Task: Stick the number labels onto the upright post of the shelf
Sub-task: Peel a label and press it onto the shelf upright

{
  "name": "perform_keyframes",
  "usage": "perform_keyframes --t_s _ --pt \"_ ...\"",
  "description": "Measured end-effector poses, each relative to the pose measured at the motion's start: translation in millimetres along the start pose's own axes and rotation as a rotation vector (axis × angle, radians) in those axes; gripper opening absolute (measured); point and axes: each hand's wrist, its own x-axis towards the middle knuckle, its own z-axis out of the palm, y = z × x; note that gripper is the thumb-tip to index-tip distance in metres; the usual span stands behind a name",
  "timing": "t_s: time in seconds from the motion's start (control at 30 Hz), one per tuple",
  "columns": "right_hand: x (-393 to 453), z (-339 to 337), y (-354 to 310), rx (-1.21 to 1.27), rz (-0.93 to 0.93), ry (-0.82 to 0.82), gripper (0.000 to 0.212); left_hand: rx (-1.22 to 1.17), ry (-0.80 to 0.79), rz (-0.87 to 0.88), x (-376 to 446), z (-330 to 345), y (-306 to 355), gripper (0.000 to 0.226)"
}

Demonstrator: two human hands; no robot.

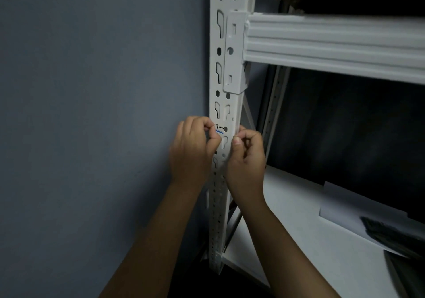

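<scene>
Both hands on post (226, 104): left hand (192, 150) and right hand (247, 157) pinch label (220, 129) ends against its front.

A small label (219, 129) on the front of the white upright post (226, 104) carries black marks that may be a 7 followed by a dash, above a blue line; they are too blurred to read surely.

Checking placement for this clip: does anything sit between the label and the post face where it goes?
Nothing visible does. The label lies against the upright post, pinched by the left hand and right hand; only the post's punched slots lie there.
</scene>
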Motion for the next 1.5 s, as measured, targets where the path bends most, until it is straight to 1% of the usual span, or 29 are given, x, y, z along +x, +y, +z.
perform_keyframes --t_s 0.1,0.2,0.27,0.33,0.4,0.43,0.5,0.6,0.73,0.9,1.0,1.13,1.23,1.4,1.5 --pt "0.6 -0.3 -0.2 -0.016 -0.015 0.006 0.017 -0.043 -0.021 -0.032 0.1 0.8 0.0 0.007" --pt "1.1 0.0 0.3 -0.009 -0.012 0.002 0.015 -0.051 -0.084 -0.054 -8.5 2.7 -1.2 0.004" --pt "0.4 -0.9 -0.1 0.007 -0.005 -0.010 0.015 -0.057 -0.127 -0.109 -20.2 1.9 -4.4 0.004" --pt "0.3 -2.2 -0.7 0.022 0.001 -0.030 0.014 -0.127 -0.131 -0.179 -25.4 -2.3 -6.0 0.007" --pt "0.8 -2.7 -0.9 0.031 0.003 -0.038 0.017 -0.229 -0.103 -0.227 -20.2 -7.4 -4.2 0.011" --pt "0.8 -2.7 -1.1 0.031 0.002 -0.035 0.019 -0.262 -0.087 -0.222 -15.6 -9.6 -2.3 0.011" --pt "0.6 -2.5 -2.9 0.034 0.001 -0.030 0.021 -0.272 -0.065 -0.158 -7.9 -12.8 0.6 0.004" --pt "-0.5 -2.2 -5.0 0.055 0.006 -0.031 0.021 -0.206 -0.014 -0.070 -3.5 -13.5 1.1 0.014" --pt "-0.1 -3.0 -5.4 0.042 -0.008 -0.030 0.021 -0.118 0.014 -0.018 -3.8 -7.4 -1.6 0.010" --pt "-0.6 -2.8 -6.5 0.066 0.005 -0.046 0.019 -0.025 0.045 0.064 -3.1 -4.3 -5.4 0.011" --pt "-0.8 -2.0 -6.2 0.046 -0.005 -0.027 0.015 0.027 0.055 0.126 -1.3 -3.6 -6.5 0.008" --pt "0.1 -0.8 -8.7 0.005 -0.027 0.011 0.016 0.132 0.095 0.219 0.9 -2.6 -5.0 0.005" --pt "-0.2 1.6 -8.2 -0.046 -0.030 0.039 0.009 0.205 0.122 0.211 2.9 -1.0 -1.7 0.008" --pt "-1.3 5.5 -5.4 -0.086 -0.015 0.077 0.013 0.199 0.122 0.191 4.7 0.2 -0.7 0.009" --pt "-1.5 5.7 -6.8 -0.084 -0.021 0.071 0.010 0.178 0.103 0.173 4.5 -0.3 -0.1 0.009"
